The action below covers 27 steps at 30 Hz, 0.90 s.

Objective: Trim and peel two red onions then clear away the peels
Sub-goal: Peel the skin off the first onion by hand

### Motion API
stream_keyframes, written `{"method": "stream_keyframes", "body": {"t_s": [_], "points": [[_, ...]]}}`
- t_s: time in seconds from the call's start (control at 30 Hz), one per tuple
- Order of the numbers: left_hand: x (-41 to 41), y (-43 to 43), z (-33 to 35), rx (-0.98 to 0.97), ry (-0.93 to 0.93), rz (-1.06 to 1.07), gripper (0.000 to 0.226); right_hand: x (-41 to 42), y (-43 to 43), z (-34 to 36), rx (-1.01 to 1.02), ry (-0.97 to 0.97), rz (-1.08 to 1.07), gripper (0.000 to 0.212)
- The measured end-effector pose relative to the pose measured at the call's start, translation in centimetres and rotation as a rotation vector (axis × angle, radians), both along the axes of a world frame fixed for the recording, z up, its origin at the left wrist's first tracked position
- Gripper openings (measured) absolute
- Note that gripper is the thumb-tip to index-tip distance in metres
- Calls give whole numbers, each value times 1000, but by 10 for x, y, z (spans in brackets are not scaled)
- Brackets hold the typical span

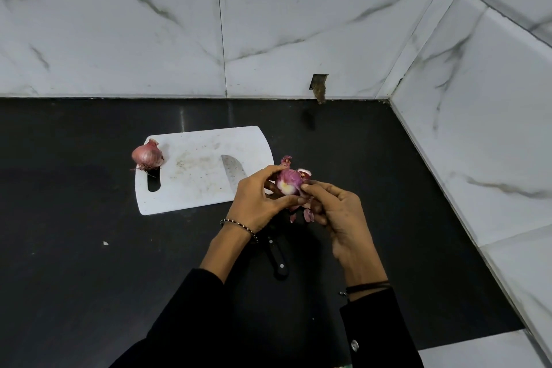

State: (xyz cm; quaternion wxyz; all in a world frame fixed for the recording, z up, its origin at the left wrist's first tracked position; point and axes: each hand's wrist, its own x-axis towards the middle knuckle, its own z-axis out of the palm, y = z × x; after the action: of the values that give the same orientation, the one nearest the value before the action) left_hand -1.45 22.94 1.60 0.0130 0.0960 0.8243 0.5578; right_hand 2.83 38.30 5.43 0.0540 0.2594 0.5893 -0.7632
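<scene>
Gripping the half-peeled red onion (287, 183) mid-frame, the left hand (257, 203) bares its right flank, where the right hand (337, 212) pinches loose papery skin (308, 214). An unpeeled red onion (147, 155) lies at middle left.

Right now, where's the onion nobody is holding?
In the head view, the unpeeled onion sits on the left end of the white cutting board, right by its handle slot.

Black counter (89, 278): white cutting board (191, 188) flat; knife (277, 260) handle on counter, blade on board.
</scene>
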Motion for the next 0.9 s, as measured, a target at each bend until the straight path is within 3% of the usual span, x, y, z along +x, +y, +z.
{"method": "stream_keyframes", "body": {"t_s": [0.2,0.3,0.4,0.5,0.6,0.77,0.9], "points": [[-2,0,-4,-69,45,-24,64,0,1,-4,-57,-33,12,25],[-2,0,-6,-51,38,-45,64,-3,0,-5,-193,-22,-37,23],[-2,-1,-6,-32,15,-83,64,-3,0,-1,-363,-45,-78,6],[-1,-5,-8,0,-62,-124,64,-2,4,3,-470,-31,-139,17],[1,-8,-10,96,-158,-116,62,1,6,2,-260,-20,-165,6],[1,-7,-3,268,-283,-41,46,4,7,-14,129,12,-135,14],[5,-6,12,499,-448,-31,32,0,10,-27,323,17,-59,13]]}}
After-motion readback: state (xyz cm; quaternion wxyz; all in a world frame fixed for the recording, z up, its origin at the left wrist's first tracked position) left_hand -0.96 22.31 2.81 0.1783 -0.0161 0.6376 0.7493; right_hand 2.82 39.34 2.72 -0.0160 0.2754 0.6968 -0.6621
